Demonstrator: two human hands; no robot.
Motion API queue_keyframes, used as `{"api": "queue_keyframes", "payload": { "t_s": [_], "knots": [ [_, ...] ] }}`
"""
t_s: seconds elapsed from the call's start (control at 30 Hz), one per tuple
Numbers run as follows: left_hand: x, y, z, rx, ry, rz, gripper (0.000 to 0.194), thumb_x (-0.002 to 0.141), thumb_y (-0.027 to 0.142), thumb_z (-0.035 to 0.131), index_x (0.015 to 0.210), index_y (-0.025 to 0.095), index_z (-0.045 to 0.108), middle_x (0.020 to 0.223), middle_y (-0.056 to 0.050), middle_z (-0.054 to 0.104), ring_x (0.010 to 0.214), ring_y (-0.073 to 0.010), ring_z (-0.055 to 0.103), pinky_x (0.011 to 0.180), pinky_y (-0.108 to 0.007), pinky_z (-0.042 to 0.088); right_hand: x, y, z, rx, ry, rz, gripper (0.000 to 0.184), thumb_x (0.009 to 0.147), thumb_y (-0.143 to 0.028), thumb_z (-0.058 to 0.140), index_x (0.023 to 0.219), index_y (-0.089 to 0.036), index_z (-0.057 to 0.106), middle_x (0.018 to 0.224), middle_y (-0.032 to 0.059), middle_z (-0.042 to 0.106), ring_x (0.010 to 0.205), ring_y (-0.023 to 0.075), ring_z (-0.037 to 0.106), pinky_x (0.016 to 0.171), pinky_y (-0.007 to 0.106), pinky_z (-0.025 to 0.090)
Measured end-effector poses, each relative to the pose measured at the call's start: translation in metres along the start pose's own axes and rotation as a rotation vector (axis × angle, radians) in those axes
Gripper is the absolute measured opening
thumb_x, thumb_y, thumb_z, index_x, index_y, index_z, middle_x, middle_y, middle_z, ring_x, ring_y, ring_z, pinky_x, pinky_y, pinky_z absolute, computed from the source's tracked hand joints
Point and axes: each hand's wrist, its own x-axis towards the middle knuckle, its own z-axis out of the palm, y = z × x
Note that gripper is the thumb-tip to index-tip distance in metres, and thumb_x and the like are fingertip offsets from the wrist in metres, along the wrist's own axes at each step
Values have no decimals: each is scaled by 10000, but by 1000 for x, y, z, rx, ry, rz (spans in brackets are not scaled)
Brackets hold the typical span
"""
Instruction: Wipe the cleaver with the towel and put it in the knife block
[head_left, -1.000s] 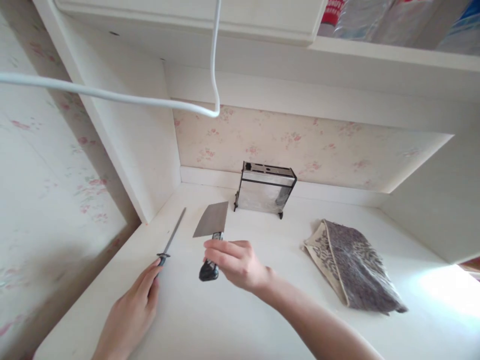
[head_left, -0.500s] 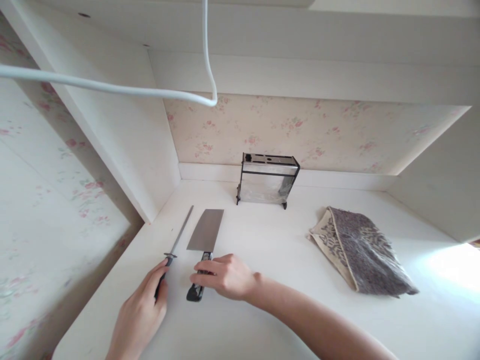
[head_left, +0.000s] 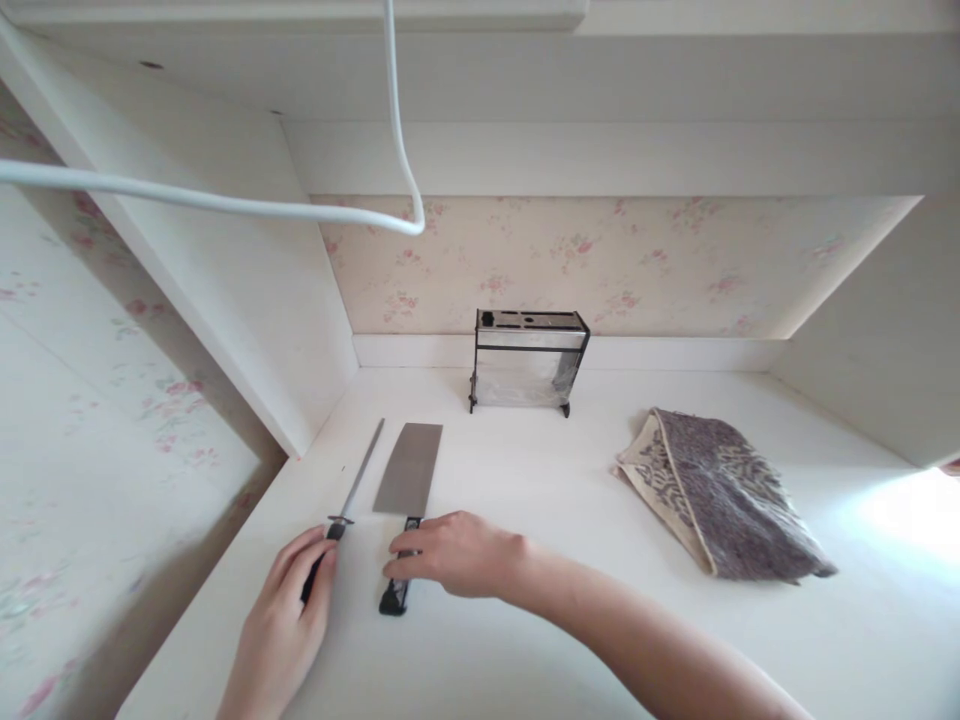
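My left hand (head_left: pixel 289 610) is closed around the black handle of a sharpening steel (head_left: pixel 364 466), whose thin grey rod points away from me over the white counter. To its right lies a cleaver (head_left: pixel 411 470) with a broad grey blade and a black handle. My right hand (head_left: pixel 454 552) has its fingers curled over that handle from the right side, hiding its middle; the handle's butt end shows below the fingers. The blade looks flat on the counter, pointing toward the back wall.
A knife block (head_left: pixel 529 362) with slots on top and clear sides stands near the back wall. A folded grey-brown cloth (head_left: pixel 727 500) lies at the right. A white cable (head_left: pixel 262 207) hangs across the upper left, under a cabinet (head_left: pixel 480 80). A side panel (head_left: pixel 225 240) bounds the left.
The view has shifted slightly. My left hand grips the sharpening steel as before, and my right hand stays on the cleaver's handle. The cleaver has turned a little more upright in view.
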Motion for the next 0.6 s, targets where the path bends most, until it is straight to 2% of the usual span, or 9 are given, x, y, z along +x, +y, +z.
{"api": "queue_keyframes", "payload": {
  "t_s": [0.07, 0.13, 0.23, 0.3, 0.37, 0.4, 0.47, 0.53, 0.6],
  "knots": [
    [9, -1, -7, -65, 34, -51, 285, 880, 441, 435, 987, 222, 583, 1128, -67, 594, 1068, -232, 559, 962, -371, 431, -11, 9, -2, 98, 37, 35, 490, 836, -42, 395, 1258, -274, 485, 1280, -11, 561, 1075, 111, 556, 700, 207, 460],
    [23, 9, -18, -105, 25, -99, 278, 871, 450, 453, 973, 235, 597, 1125, -56, 601, 1057, -235, 564, 960, -382, 436, -28, 26, -11, 170, 98, 114, 489, 810, -32, 386, 1221, -247, 540, 1190, 8, 626, 1032, 112, 594, 760, 212, 477],
    [52, 46, -32, -185, -34, -39, 256, 877, 426, 459, 1011, 262, 604, 1181, -33, 586, 1088, -223, 554, 976, -368, 434, -63, 63, -33, 195, 256, 344, 526, 726, 8, 365, 1139, -202, 615, 1055, 35, 685, 884, 134, 655, 773, 254, 516],
    [77, 78, -32, -229, -87, 63, 257, 877, 410, 461, 1034, 273, 613, 1217, -22, 570, 1143, -222, 523, 1006, -364, 414, -86, 91, -53, 131, 459, 494, 553, 704, 11, 341, 1132, -196, 624, 1150, 50, 647, 1038, 160, 614, 920, 310, 479],
    [107, 108, -19, -307, -184, 155, 290, 880, 407, 451, 1075, 272, 616, 1253, -26, 552, 1157, -226, 515, 1032, -376, 390, -106, 118, -73, 76, 691, 650, 538, 725, -20, 348, 1150, -215, 614, 1224, 44, 602, 1159, 176, 540, 1028, 351, 400],
    [123, 121, -9, -380, -248, 167, 313, 880, 408, 452, 1115, 269, 606, 1295, -30, 523, 1156, -224, 517, 1014, -364, 409, -113, 130, -83, 61, 830, 742, 500, 748, -50, 362, 1146, -217, 612, 1238, 50, 588, 1173, 184, 527, 1031, 365, 394],
    [158, 141, 18, -594, -303, 136, 333, 868, 408, 482, 1130, 245, 606, 1325, -43, 502, 1173, -229, 508, 996, -344, 422, -125, 153, -99, 98, 1063, 940, 422, 782, -142, 435, 1169, -216, 584, 1248, 76, 571, 1150, 210, 536, 978, 387, 436],
    [192, 155, 48, -839, -348, -39, 374, 827, 389, 563, 1157, 215, 592, 1324, -67, 512, 1203, -246, 487, 1059, -367, 346, -133, 173, -110, 234, 1174, 1098, 442, 781, -265, 526, 1221, -227, 534, 1281, 94, 542, 1138, 232, 540, 928, 404, 463],
    [221, 166, 74, -1136, -404, -312, 417, 801, 344, 611, 1186, 189, 562, 1397, -90, 442, 1294, -254, 391, 1095, -380, 285, -136, 189, -117, 408, 1164, 1183, 532, 759, -371, 582, 1268, -251, 486, 1343, 99, 491, 1167, 241, 520, 930, 416, 454]
  ]
}}
